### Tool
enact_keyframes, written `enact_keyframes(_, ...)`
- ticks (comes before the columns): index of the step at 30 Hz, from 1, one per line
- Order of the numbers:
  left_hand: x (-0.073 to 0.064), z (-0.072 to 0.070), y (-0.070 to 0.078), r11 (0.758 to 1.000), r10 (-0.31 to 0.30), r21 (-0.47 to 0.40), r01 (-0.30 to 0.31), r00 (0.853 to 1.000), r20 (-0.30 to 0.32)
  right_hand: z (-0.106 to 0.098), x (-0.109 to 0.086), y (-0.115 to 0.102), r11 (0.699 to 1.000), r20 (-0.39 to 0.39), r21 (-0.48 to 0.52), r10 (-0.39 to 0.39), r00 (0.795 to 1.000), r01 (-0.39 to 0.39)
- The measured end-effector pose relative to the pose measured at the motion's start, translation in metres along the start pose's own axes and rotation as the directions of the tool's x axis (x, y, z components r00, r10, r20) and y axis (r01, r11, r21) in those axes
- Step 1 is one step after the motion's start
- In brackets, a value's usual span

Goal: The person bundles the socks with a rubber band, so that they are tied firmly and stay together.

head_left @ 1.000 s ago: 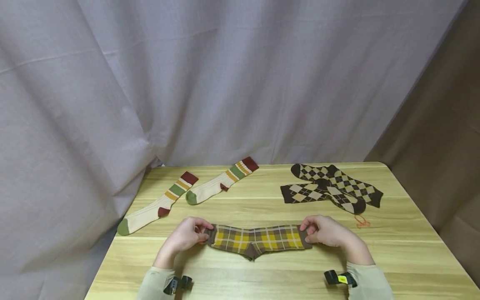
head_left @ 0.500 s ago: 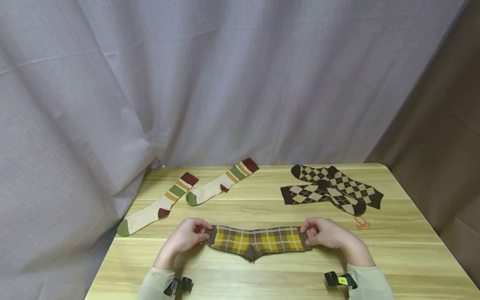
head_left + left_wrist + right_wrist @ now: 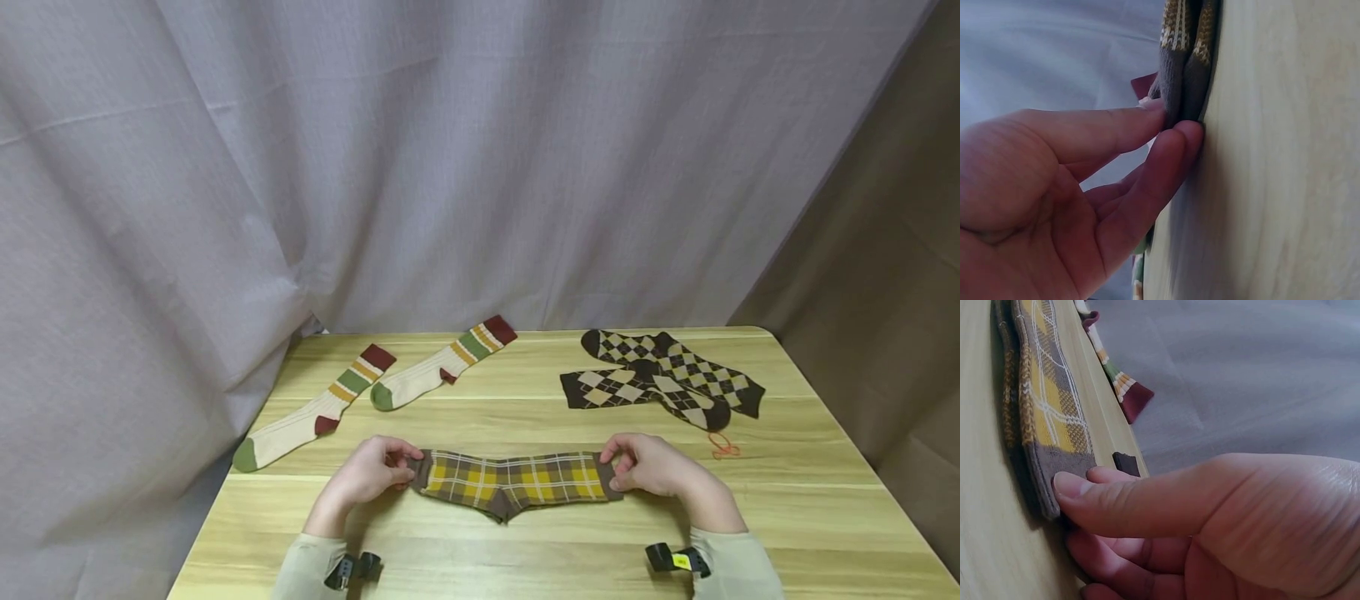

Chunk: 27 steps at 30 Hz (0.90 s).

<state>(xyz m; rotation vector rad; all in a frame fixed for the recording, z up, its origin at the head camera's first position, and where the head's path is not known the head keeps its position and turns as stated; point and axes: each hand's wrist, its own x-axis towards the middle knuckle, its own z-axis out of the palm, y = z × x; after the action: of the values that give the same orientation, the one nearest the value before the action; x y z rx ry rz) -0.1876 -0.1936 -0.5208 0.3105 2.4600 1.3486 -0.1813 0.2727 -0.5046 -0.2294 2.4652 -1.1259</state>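
Plaid socks point(image 3: 504, 481) in yellow, brown and white lie one on another near the table's front, stretched sideways, their brown heel corner toward me. Two layers of knit show at both ends in the wrist views. My left hand point(image 3: 372, 472) pinches the brown left end; in the left wrist view its thumb and fingertips close on the layered sock end point(image 3: 1180, 87). At the other end, my right hand point(image 3: 652, 467) pinches the brown band point(image 3: 1054, 472), thumb on top and fingers below. The undersides of the socks are hidden.
Two cream socks point(image 3: 288, 433) with green toes and striped maroon cuffs lie back left on the wooden table point(image 3: 480, 562). Dark argyle socks point(image 3: 607, 387) overlap at the back right, with an orange loop of string point(image 3: 724, 447) before them. A grey curtain point(image 3: 480, 167) hangs behind.
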Motion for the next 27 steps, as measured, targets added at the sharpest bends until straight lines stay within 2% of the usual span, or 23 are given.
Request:
enact_keyframes(18, 0.0011, 0.0012, -0.0040, 0.999, -0.009, -0.042, 0.010, 1.000, 0.001, 0.0001, 0.0034, 0.0034, 1.000, -0.001, -0.007, 0.003, 1.000, -0.003)
enact_keyframes(27, 0.0009, 0.0007, -0.0030, 0.999, -0.005, -0.032, 0.005, 1.000, 0.000, -0.0029, 0.0030, 0.0080, 0.999, 0.035, 0.019, -0.035, 0.999, 0.034)
